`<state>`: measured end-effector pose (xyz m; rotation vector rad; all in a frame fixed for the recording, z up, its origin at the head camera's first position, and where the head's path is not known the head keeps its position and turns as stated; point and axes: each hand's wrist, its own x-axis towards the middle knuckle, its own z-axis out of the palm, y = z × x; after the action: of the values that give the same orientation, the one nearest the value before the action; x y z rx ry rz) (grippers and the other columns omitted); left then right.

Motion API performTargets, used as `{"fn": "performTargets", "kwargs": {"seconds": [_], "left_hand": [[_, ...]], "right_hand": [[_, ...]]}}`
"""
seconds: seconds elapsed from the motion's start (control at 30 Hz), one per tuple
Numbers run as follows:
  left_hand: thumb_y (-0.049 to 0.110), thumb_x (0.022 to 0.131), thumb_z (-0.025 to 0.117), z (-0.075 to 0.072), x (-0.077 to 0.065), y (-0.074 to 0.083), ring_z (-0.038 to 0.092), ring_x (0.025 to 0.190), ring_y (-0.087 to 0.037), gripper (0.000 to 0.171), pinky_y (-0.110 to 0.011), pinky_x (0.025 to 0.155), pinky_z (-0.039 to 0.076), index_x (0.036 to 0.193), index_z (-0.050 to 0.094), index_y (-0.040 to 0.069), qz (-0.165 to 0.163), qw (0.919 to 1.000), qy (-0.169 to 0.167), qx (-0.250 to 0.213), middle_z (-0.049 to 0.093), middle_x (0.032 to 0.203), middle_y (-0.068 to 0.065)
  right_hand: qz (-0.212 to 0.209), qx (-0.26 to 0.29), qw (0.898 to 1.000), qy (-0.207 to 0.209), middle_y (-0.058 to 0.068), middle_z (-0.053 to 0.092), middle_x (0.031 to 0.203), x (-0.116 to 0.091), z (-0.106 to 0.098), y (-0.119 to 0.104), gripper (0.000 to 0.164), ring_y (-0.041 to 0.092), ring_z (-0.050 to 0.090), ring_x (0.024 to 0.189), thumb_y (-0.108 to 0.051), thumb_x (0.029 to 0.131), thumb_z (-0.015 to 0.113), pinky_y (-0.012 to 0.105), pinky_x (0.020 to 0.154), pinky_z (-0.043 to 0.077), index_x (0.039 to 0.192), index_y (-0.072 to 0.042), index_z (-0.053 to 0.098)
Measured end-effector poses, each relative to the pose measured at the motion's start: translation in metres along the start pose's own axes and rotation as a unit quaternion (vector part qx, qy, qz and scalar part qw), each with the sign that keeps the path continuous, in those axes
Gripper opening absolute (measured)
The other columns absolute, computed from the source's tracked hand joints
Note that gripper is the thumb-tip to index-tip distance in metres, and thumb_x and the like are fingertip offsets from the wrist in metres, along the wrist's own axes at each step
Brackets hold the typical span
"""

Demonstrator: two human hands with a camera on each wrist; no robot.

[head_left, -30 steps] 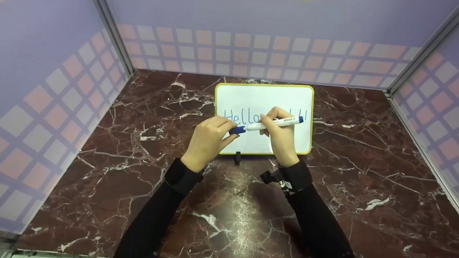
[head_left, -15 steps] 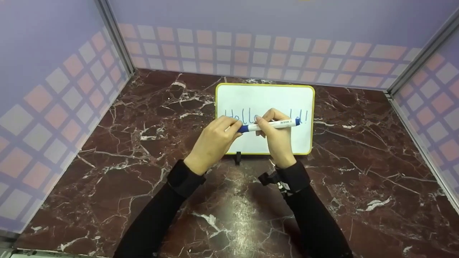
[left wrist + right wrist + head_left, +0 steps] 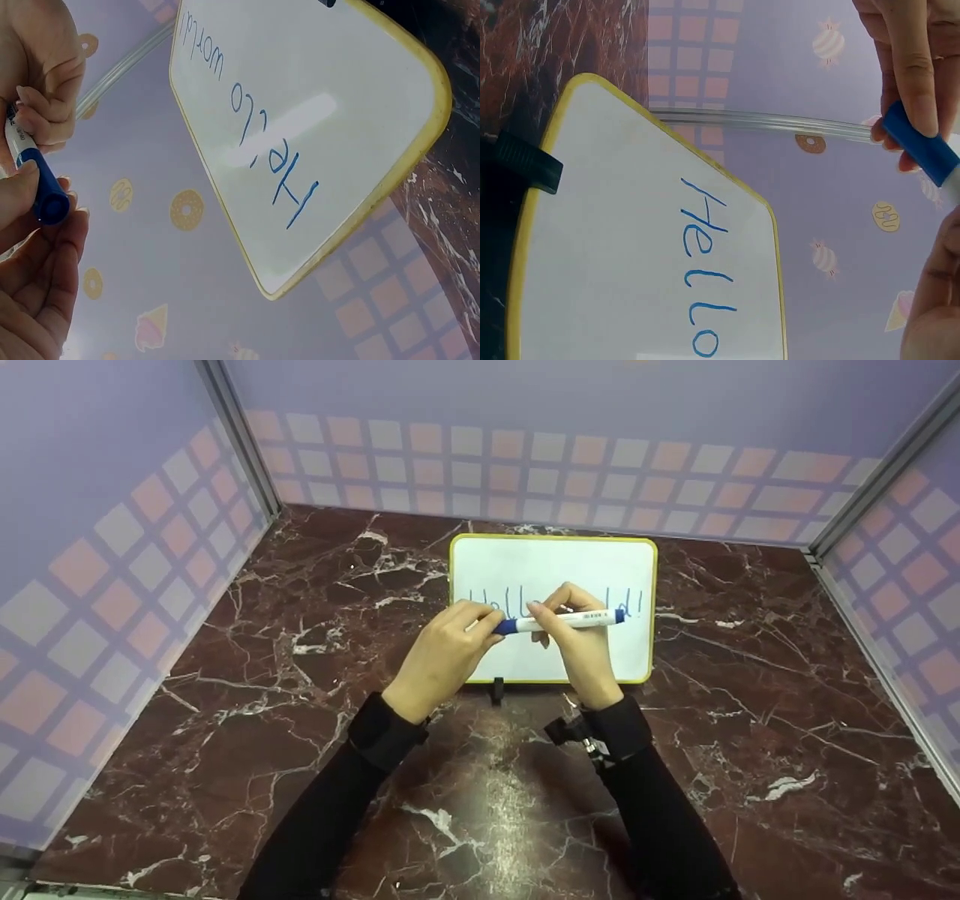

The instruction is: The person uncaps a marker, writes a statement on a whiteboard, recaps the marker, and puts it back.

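Note:
In the head view, a white marker (image 3: 577, 619) with a blue end is held nearly level in front of the whiteboard. My right hand (image 3: 581, 649) grips its barrel between thumb and fingers. At the marker's left end, my left hand (image 3: 446, 652) pinches the blue cap (image 3: 508, 626), which sits on the barrel. Both wrist views show the blue cap (image 3: 49, 196) against the white body with no gap visible. Behind the hands stands the yellow-edged whiteboard (image 3: 555, 562), bearing "Hello world!" in blue handwriting; the hands cover part of the words in the head view.
A black clip or stand foot (image 3: 498, 691) is at the whiteboard's lower edge. Dark red marbled tabletop (image 3: 247, 720) spreads all around. Purple panels with pink and white squares (image 3: 465, 439) enclose the back and both sides.
One second ago the cap was just short of the barrel, with a pale part of the marker between. The left hand has moved right and the right hand slightly left; cap and barrel now meet.

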<state>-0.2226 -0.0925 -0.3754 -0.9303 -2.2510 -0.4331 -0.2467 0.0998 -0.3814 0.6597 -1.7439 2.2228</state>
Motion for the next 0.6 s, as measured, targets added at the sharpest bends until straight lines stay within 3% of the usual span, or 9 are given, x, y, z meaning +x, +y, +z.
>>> {"fn": "performTargets", "kwargs": {"seconds": [0.1,0.23,0.3,0.33,0.4,0.5,0.53,0.6], "left_hand": [[0.014,0.094,0.066,-0.001,0.000,-0.003,0.066,0.099,-0.024,0.026,-0.033,0.094,0.057,0.113,0.071,-0.002,-0.004,1.0000,0.006,0.005,0.070,0.106,-0.012],[0.016,0.094,0.065,-0.001,0.000,-0.006,0.066,0.098,-0.023,0.025,-0.032,0.093,0.057,0.111,0.071,-0.002,-0.009,0.9995,0.022,0.019,0.070,0.105,-0.011],[0.017,0.094,0.066,-0.001,0.000,-0.008,0.066,0.097,-0.023,0.025,-0.032,0.091,0.057,0.110,0.071,-0.002,-0.009,0.9990,0.027,0.035,0.070,0.103,-0.011],[0.017,0.094,0.065,-0.001,0.001,-0.009,0.066,0.096,-0.023,0.025,-0.032,0.090,0.057,0.109,0.071,-0.002,-0.008,0.9986,0.029,0.044,0.070,0.103,-0.011],[0.017,0.093,0.066,0.000,0.000,-0.011,0.066,0.095,-0.023,0.026,-0.031,0.087,0.058,0.109,0.071,-0.002,-0.008,0.9974,0.030,0.065,0.070,0.102,-0.011],[0.017,0.092,0.067,0.000,-0.001,-0.012,0.066,0.093,-0.023,0.026,-0.032,0.085,0.058,0.108,0.071,-0.003,-0.012,0.9951,0.031,0.093,0.069,0.101,-0.011],[0.017,0.092,0.067,0.000,-0.001,-0.013,0.066,0.093,-0.024,0.027,-0.032,0.085,0.058,0.108,0.071,-0.003,-0.014,0.9944,0.032,0.100,0.069,0.101,-0.011],[0.017,0.090,0.069,0.000,-0.002,-0.014,0.066,0.093,-0.024,0.027,-0.032,0.084,0.058,0.108,0.071,-0.003,-0.018,0.9931,0.034,0.111,0.069,0.100,-0.011]], "right_hand": [[-0.020,0.004,1.000,0.008,0.002,0.062,0.081,0.001,-0.003,-0.002,0.013,0.014,0.058,0.065,0.001,0.087,0.070,0.021,0.053,0.049,0.088,-0.007,0.060],[-0.084,-0.031,0.994,0.066,0.003,0.065,0.092,0.005,-0.010,-0.005,0.027,0.017,0.063,0.083,0.004,0.081,0.075,0.026,0.071,0.055,0.104,-0.002,0.060],[-0.135,-0.098,0.982,0.092,0.003,0.067,0.099,0.006,-0.014,-0.006,0.035,0.017,0.062,0.095,0.001,0.078,0.079,0.030,0.086,0.054,0.108,0.001,0.062],[-0.165,-0.148,0.970,0.100,0.004,0.068,0.101,0.007,-0.015,-0.006,0.038,0.017,0.061,0.101,-0.001,0.076,0.082,0.032,0.094,0.051,0.109,0.002,0.063],[-0.231,-0.258,0.933,0.098,0.007,0.068,0.106,0.008,-0.017,-0.004,0.042,0.019,0.057,0.110,-0.007,0.071,0.087,0.037,0.105,0.044,0.108,0.000,0.067],[-0.326,-0.418,0.844,0.075,0.009,0.070,0.110,0.008,-0.017,0.001,0.042,0.025,0.055,0.117,-0.017,0.066,0.091,0.044,0.113,0.038,0.104,-0.008,0.074],[-0.348,-0.452,0.819,0.064,0.008,0.071,0.110,0.008,-0.016,0.002,0.041,0.027,0.055,0.117,-0.018,0.066,0.091,0.045,0.113,0.038,0.103,-0.011,0.075],[-0.380,-0.496,0.779,0.045,0.006,0.072,0.109,0.007,-0.014,0.006,0.035,0.029,0.056,0.116,-0.017,0.068,0.089,0.046,0.111,0.040,0.101,-0.014,0.077]]}}
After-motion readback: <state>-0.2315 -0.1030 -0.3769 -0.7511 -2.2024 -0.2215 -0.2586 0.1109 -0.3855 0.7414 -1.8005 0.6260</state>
